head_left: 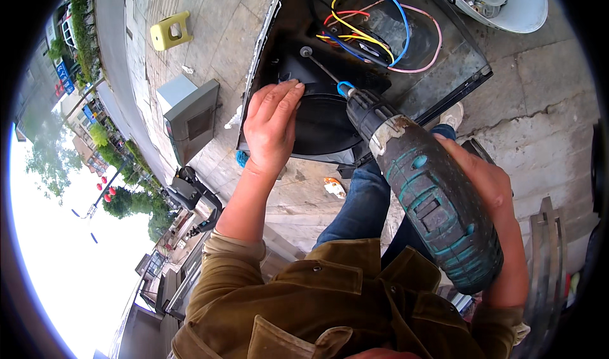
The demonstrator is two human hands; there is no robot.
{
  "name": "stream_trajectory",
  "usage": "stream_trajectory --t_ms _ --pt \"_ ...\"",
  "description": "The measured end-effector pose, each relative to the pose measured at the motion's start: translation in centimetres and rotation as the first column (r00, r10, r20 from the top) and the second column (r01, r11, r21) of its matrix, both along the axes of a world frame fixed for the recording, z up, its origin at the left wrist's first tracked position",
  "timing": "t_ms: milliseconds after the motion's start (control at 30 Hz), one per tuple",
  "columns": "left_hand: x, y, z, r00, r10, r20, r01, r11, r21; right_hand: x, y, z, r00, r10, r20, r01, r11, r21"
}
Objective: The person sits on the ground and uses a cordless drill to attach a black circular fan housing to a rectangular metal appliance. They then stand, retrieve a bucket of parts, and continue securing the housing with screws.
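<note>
My right hand (485, 178) is wrapped round a worn black and teal power drill (438, 200). From the drill's chuck a long thin bit (325, 67) reaches into a dark metal housing (444, 48), its tip at a round metal piece (306, 52). A blue loop (346, 87) circles the bit near the chuck. My left hand (273, 121) is closed, fingers together, with its fingertips against a black part (311, 73) inside the housing; anything pinched there is hidden. Below them lies a round black opening (327, 124).
Loose yellow, red, blue and pink wires (380, 38) curl inside the housing. A white basin (523, 6) stands at the upper right. To the left are a yellow stool (170, 31), a grey metal box (193, 121) and a parked scooter (196, 197). Metal bars (549, 251) stand at right.
</note>
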State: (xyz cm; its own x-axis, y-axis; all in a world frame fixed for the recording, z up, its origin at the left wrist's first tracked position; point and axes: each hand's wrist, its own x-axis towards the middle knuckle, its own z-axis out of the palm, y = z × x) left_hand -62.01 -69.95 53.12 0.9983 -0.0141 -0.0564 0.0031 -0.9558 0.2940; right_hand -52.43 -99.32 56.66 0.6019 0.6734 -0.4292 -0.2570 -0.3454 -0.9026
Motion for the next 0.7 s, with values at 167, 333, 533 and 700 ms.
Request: stream_trajectory --t_ms 167,333,533,700 --pt "0.3 0.1 -0.5 0.999 0.017 0.051 -0.018 1.000 0.014 3.4 1.3 1.4 0.965 -0.048 -0.258 0.060 0.997 0.039" --pt "-0.4 0.7 -1.2 0.989 0.026 0.143 -0.031 0.999 0.037 5.7 2.2 2.7 0.965 0.023 -0.262 -0.040 0.997 -0.061" --pt "-0.6 1.2 -1.6 0.978 0.036 0.205 -0.039 0.999 0.013 6.5 -1.4 2.5 0.794 0.508 0.333 -0.360 0.835 -0.415" --pt "-1.2 1.0 0.5 0.969 0.015 0.245 -0.020 1.000 0.019 5.6 0.5 3.8 0.772 0.497 0.396 -0.385 0.862 -0.330"
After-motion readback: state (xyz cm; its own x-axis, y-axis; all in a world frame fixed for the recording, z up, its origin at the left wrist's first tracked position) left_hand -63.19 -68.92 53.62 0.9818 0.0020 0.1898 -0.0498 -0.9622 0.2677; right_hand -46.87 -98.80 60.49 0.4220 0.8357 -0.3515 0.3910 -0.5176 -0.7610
